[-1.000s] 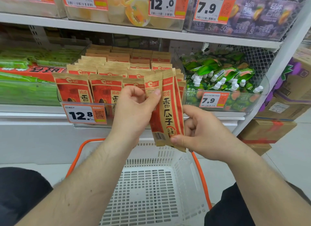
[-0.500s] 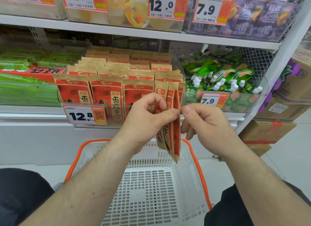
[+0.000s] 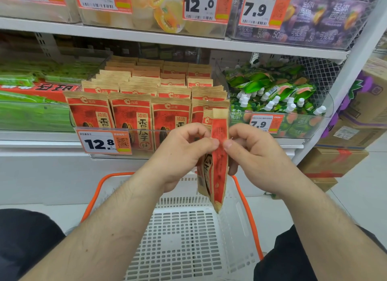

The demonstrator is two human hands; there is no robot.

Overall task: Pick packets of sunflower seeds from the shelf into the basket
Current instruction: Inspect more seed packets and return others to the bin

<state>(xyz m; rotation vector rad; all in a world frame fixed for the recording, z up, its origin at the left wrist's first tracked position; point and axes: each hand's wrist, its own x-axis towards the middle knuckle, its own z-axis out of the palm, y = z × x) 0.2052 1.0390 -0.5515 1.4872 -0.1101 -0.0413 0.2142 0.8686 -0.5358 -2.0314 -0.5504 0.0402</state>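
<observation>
Now both hands pinch seed packets [image 3: 217, 155] edge-on above the white basket [image 3: 184, 238]: left hand [image 3: 182, 153] and right hand [image 3: 255, 155] meet thumb to thumb. More packets [image 3: 129, 117] stand on the shelf [image 3: 41, 138].

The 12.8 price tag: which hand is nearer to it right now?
Left. The left hand sits just right of the 12.8 price tag; the right hand is farther right, beyond the held packets.
</observation>
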